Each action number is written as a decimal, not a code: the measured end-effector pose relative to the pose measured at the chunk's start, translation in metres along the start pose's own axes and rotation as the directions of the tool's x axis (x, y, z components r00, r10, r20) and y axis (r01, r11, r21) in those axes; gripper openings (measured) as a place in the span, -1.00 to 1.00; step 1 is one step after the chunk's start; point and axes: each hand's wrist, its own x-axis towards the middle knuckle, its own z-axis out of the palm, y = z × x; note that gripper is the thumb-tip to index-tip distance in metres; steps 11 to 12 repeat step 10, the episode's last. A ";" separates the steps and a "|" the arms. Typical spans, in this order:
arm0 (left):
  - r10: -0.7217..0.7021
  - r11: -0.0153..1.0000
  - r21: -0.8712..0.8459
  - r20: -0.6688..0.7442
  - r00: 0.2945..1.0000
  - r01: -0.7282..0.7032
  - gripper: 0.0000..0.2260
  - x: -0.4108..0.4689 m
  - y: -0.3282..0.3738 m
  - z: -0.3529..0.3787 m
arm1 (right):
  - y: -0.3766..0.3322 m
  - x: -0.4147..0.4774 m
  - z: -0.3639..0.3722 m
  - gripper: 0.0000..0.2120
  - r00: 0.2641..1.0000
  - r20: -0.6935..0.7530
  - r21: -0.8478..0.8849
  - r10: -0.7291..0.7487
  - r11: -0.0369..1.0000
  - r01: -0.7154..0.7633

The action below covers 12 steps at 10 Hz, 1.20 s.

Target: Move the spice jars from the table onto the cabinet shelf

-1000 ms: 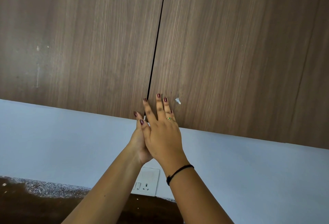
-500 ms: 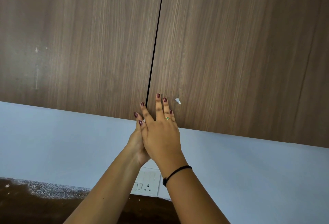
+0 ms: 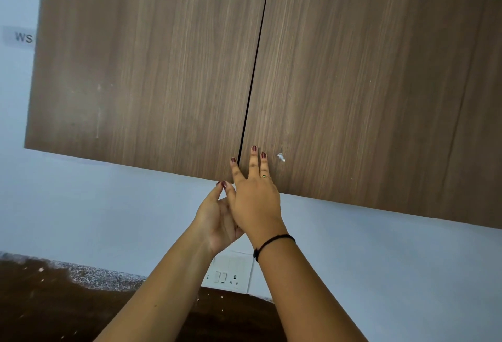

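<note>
Two closed doors front cabinet (image 3: 475,97): left door (image 3: 141,69), right door (image 3: 380,83), thin dark gap between. Cabinet hangs on pale wall (image 3: 380,260) above dark counter (image 3: 54,306). Right hand (image 3: 255,200) flat on right door's lower corner, fingers straight, spread, index tip across gap; holds nothing. Left hand (image 3: 217,219) just beneath, palm cupped, fingertips at left door's bottom edge; grip unclear. Socket plate (image 3: 231,273) behind wrists. Black band (image 3: 271,242) on right wrist. Ring (image 3: 264,176) on right hand.

Pale blue wall (image 3: 81,205) bears a white switch socket (image 3: 228,273).
</note>
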 end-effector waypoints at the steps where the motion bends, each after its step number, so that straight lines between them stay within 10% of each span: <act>1: 0.033 0.994 0.107 -0.038 0.999 -0.029 -0.55 -0.011 0.006 -0.005 | 0.001 -0.005 -0.001 -0.39 1.000 -0.001 -0.032 -0.013 0.999 0.013; 6: 0.092 0.925 0.375 -0.072 0.993 -0.059 -0.64 -0.051 0.010 0.002 | 0.006 -0.050 -0.018 -0.36 0.997 0.055 0.032 0.047 0.998 -0.049; 8: 0.277 0.841 0.504 -0.088 0.957 -0.197 -0.73 -0.052 0.005 0.001 | 0.008 -0.068 -0.019 -0.03 0.996 0.039 0.025 0.074 0.997 -0.075; 9: 0.479 0.665 0.673 -0.053 0.876 -0.323 -0.75 -0.049 -0.003 -0.001 | 0.008 -0.071 -0.023 -0.27 0.998 0.030 0.007 0.048 0.999 -0.048; 10: 0.712 0.214 0.914 0.096 0.696 -0.345 -0.66 -0.047 -0.008 -0.013 | 0.002 -0.074 -0.026 -0.36 0.999 -0.051 -0.018 0.016 1.000 -0.017; 12: 0.712 0.214 0.914 0.096 0.696 -0.345 -0.66 -0.047 -0.008 -0.013 | 0.002 -0.074 -0.026 -0.36 0.999 -0.051 -0.018 0.016 1.000 -0.017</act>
